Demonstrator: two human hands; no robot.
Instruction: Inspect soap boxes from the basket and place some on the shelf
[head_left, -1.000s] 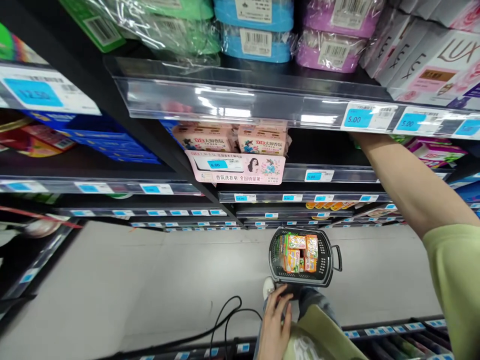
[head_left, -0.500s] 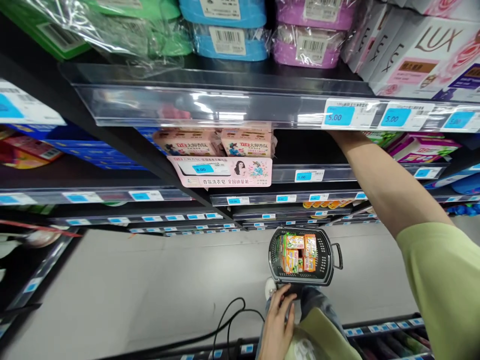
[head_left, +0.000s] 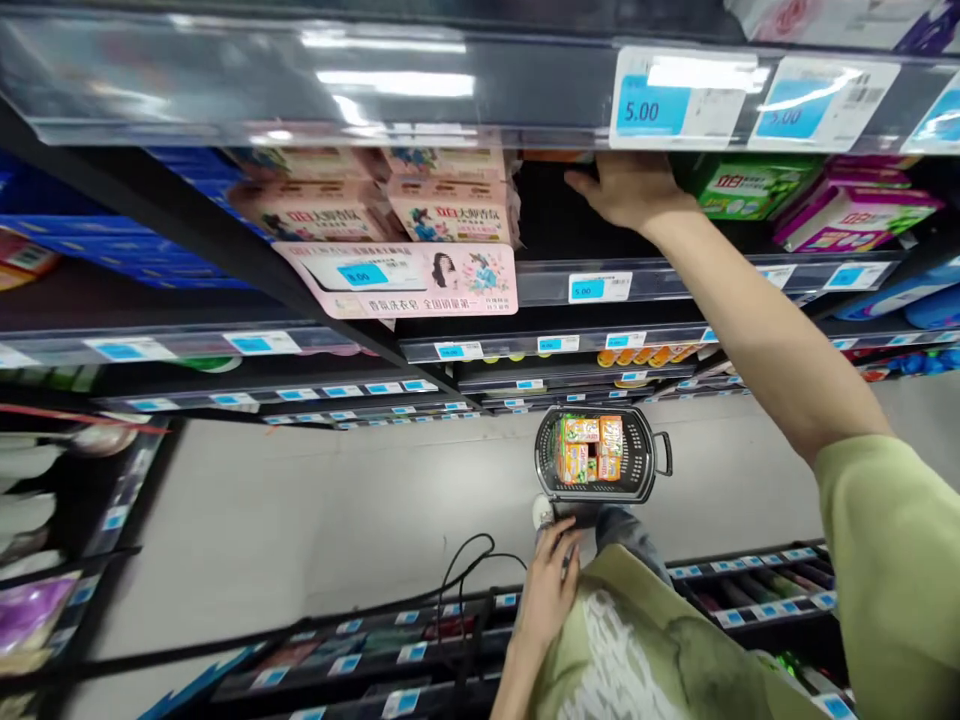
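Right hand [head_left: 630, 190] outstretched, fingers [head_left: 581, 182] flat

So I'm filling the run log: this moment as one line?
right hand: in shelf gap beside pink boxes | left hand: on basket rim | basket: orange packs inside

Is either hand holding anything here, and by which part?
Left hand grips the basket by its near handle. Right hand reaches into the shelf gap; no hold is visible.

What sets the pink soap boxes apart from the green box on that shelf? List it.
The pink soap boxes sit left of the right hand, stacked in rows; the green box sits right of it, tilted. Pink ones show figures; the green shows leaves. Both are cardboard cartons on one shelf.
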